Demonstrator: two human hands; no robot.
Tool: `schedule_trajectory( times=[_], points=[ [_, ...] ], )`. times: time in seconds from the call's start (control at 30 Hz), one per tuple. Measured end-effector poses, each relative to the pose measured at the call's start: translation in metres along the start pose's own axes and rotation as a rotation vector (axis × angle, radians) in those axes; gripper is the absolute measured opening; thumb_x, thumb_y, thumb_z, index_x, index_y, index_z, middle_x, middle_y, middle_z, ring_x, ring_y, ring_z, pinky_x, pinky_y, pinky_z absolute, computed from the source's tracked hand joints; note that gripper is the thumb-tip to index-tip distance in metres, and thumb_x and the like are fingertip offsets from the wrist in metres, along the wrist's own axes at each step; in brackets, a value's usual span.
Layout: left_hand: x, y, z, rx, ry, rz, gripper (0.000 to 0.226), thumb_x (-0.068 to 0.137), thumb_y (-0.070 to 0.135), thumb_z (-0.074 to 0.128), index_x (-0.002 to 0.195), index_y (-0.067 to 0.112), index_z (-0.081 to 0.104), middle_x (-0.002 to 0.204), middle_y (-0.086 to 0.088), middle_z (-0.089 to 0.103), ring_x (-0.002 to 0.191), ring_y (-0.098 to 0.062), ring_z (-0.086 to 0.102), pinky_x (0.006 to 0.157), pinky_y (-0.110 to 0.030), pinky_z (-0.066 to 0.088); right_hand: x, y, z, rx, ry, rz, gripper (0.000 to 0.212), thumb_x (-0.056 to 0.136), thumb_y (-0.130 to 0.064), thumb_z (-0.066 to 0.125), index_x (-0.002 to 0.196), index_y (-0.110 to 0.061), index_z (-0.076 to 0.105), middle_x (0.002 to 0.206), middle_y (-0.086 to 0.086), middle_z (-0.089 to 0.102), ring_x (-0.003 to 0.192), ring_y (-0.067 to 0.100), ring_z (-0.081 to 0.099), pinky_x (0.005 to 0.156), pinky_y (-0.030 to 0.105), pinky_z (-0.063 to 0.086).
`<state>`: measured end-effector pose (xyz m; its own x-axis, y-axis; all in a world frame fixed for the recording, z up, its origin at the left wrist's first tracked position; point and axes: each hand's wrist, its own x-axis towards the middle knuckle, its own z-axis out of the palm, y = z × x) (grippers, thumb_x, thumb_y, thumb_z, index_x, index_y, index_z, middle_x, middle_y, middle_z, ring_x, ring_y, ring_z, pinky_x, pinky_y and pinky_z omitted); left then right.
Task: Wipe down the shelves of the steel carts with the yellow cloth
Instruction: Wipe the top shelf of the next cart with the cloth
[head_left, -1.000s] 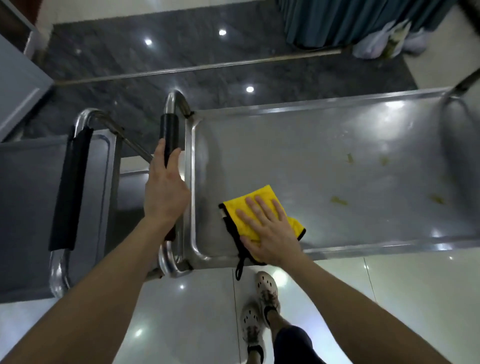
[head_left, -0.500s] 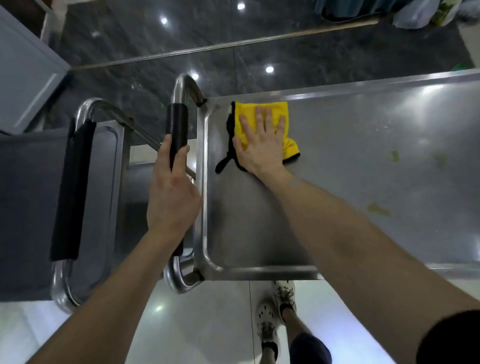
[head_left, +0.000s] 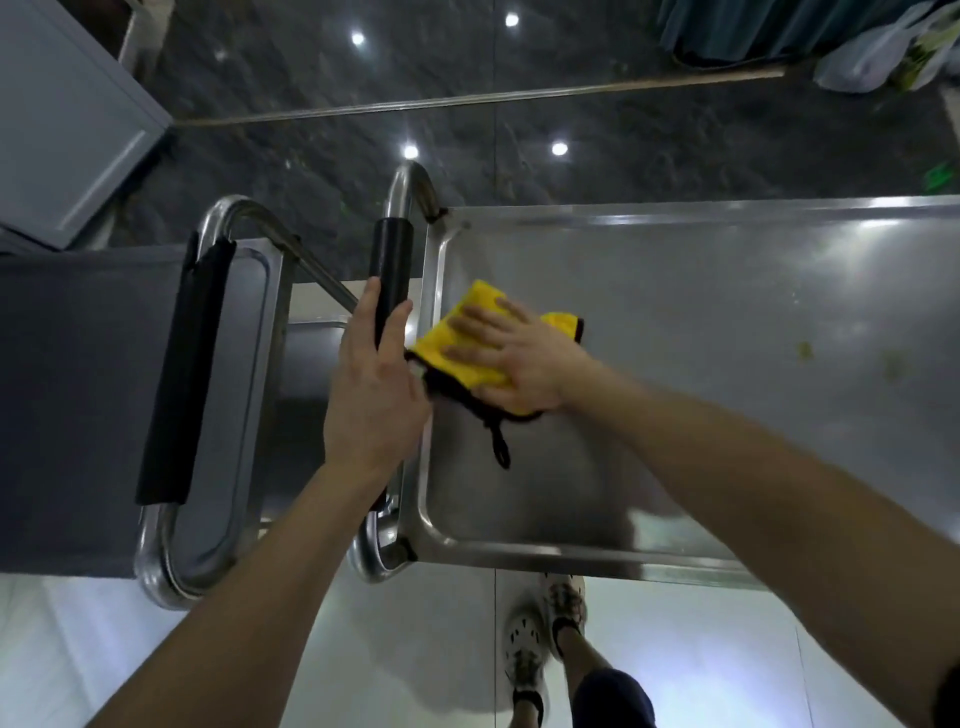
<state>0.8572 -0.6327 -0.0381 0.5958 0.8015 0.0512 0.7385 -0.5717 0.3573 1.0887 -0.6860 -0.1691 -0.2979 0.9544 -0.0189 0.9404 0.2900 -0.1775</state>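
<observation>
Wiping of the top shelf (head_left: 701, 291) of the right-hand cart is under way, at the end beside its handle (head_left: 392, 254). The cloth (head_left: 452, 345) lies flat on the steel just beside the handle, about halfway along it, with its black hem and loop trailing toward the person. The right hand (head_left: 514, 364) presses it down with fingers spread and straight, so it is released, not clenched. The left hand (head_left: 374, 387) is wrapped round the handle's black grip and seems to be steadying the cart.

Only the strip nearest the handle looks to be getting attention. Yellowish spots (head_left: 804, 351) sit on the shelf well away from the handle, so the next move likely calls for sweeping the cloth out toward them under firm flat pressure while the left hand braces the cart. A second cart (head_left: 244, 374) stands on the other side of the handle; whether it has been wiped cannot be told.

No brand, label or writing is readable anywhere.
</observation>
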Motion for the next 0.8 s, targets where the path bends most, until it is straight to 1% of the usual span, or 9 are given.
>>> schedule_trajectory(
  times=[0.1, 0.2, 0.27, 0.37, 0.47, 0.53, 0.67, 0.73, 0.8],
  points=[
    [-0.002, -0.002, 0.002, 0.014, 0.014, 0.011, 0.066, 0.097, -0.001, 0.060, 0.160, 0.012, 0.045, 0.178, -0.009, 0.018, 0.158, -0.033, 0.036, 0.119, -0.054, 0.048, 0.070, 0.042, -0.021, 0.024, -0.004, 0.375, 0.070, 0.105, -0.070, 0.028, 0.168, -0.041, 0.027, 0.179, 0.001, 0.019, 0.167, 0.024, 0.009, 0.132, 0.059, 0.004],
    [0.000, -0.003, 0.001, 0.015, 0.023, 0.008, 0.067, 0.096, -0.001, 0.060, 0.160, 0.012, 0.045, 0.177, -0.009, 0.019, 0.158, -0.032, 0.037, 0.119, -0.051, 0.048, 0.094, 0.029, -0.021, -0.002, 0.010, 0.522, 0.071, 0.106, -0.068, 0.020, 0.170, -0.037, 0.026, 0.179, 0.005, 0.018, 0.167, 0.027, 0.008, 0.130, 0.063, 0.001],
    [0.002, -0.002, -0.001, 0.011, 0.022, 0.006, 0.068, 0.094, -0.001, 0.059, 0.160, 0.012, 0.045, 0.177, -0.010, 0.019, 0.159, -0.032, 0.035, 0.121, -0.051, 0.046, 0.080, -0.003, -0.012, 0.010, 0.080, 0.576, 0.069, 0.108, -0.064, 0.022, 0.169, -0.033, 0.030, 0.178, 0.010, 0.021, 0.166, 0.033, 0.012, 0.129, 0.066, 0.004],
    [0.003, 0.001, -0.003, 0.007, 0.013, 0.001, 0.068, 0.093, 0.003, 0.056, 0.159, 0.013, 0.045, 0.178, -0.009, 0.019, 0.159, -0.032, 0.034, 0.121, -0.050, 0.047, 0.034, -0.078, 0.007, 0.073, 0.167, 0.609, 0.067, 0.108, -0.059, 0.033, 0.168, -0.029, 0.034, 0.176, 0.017, 0.024, 0.164, 0.040, 0.015, 0.127, 0.069, 0.009],
    [0.003, 0.003, -0.004, 0.030, -0.009, -0.012, 0.069, 0.093, 0.003, 0.055, 0.160, 0.015, 0.044, 0.178, -0.008, 0.018, 0.159, -0.033, 0.034, 0.116, -0.051, 0.050, -0.026, -0.167, 0.034, 0.109, 0.131, 0.504, 0.069, 0.107, -0.056, 0.038, 0.170, -0.028, 0.027, 0.178, 0.018, 0.014, 0.165, 0.041, 0.005, 0.126, 0.071, 0.010],
    [0.003, 0.005, -0.005, 0.043, -0.027, -0.014, 0.072, 0.093, 0.001, 0.059, 0.161, 0.017, 0.042, 0.178, -0.006, 0.016, 0.159, -0.034, 0.032, 0.115, -0.052, 0.051, -0.062, -0.197, 0.046, 0.140, 0.119, 0.419, 0.067, 0.108, -0.056, 0.039, 0.169, -0.028, 0.031, 0.179, 0.014, 0.013, 0.166, 0.039, 0.004, 0.126, 0.071, 0.010],
    [0.002, 0.005, -0.008, 0.027, -0.048, -0.008, 0.074, 0.091, -0.002, 0.062, 0.160, 0.016, 0.043, 0.179, -0.007, 0.014, 0.161, -0.036, 0.028, 0.119, -0.054, 0.047, -0.106, -0.182, 0.041, 0.110, 0.142, 0.356, 0.062, 0.108, -0.059, 0.041, 0.165, -0.035, 0.039, 0.179, 0.004, 0.017, 0.167, 0.030, 0.008, 0.129, 0.067, 0.010],
    [0.003, 0.003, -0.008, 0.020, -0.042, -0.016, 0.072, 0.093, -0.002, 0.062, 0.159, 0.016, 0.043, 0.178, -0.008, 0.014, 0.160, -0.037, 0.029, 0.119, -0.056, 0.046, -0.129, -0.166, 0.038, 0.091, 0.146, 0.433, 0.063, 0.108, -0.059, 0.043, 0.165, -0.035, 0.039, 0.179, 0.002, 0.018, 0.167, 0.028, 0.010, 0.129, 0.066, 0.014],
    [0.003, 0.003, -0.007, 0.018, -0.028, -0.008, 0.070, 0.095, 0.000, 0.061, 0.160, 0.016, 0.042, 0.178, -0.007, 0.013, 0.159, -0.036, 0.031, 0.120, -0.055, 0.046, -0.169, -0.148, 0.035, 0.047, 0.179, 0.577, 0.063, 0.107, -0.057, 0.048, 0.165, -0.035, 0.040, 0.178, 0.003, 0.021, 0.166, 0.028, 0.014, 0.127, 0.066, 0.019]
  ],
)
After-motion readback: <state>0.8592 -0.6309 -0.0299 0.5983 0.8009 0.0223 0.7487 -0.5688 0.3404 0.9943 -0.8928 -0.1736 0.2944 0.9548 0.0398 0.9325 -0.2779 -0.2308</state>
